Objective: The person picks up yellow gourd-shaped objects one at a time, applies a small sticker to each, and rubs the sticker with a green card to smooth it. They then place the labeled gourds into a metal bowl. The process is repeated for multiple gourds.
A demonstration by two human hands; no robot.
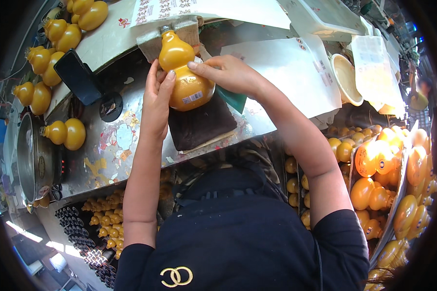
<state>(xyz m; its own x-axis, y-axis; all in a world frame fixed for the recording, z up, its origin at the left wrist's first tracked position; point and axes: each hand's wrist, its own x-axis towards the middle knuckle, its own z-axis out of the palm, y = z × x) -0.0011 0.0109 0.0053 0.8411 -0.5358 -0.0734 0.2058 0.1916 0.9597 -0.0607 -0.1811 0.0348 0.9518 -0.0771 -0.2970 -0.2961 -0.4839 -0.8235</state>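
Note:
A glossy yellow gourd-shaped bottle (178, 53) lies before me, its neck pointing away and a small pale label on its lower bulb. My left hand (156, 99) holds the lower bulb from the left, thumb on top. From the right, my right hand (228, 73) grips the bottle with its thumb at the narrow waist; its other fingers are partly hidden. Under the neck is a folded beige cloth (148, 44). Nearer to me, a dark brown cloth (201, 125) lies under the bottle's base. A green piece (233, 99) shows below my right wrist.
Several yellow gourd bottles (65, 133) stand along the left, near a phone on a stand (77, 77) and a metal pan (31, 160). White paper sheets (286, 72), a cream bowl (345, 80) and a clear bin (320, 19) are at right. Crated gourd bottles (369, 194) flank me.

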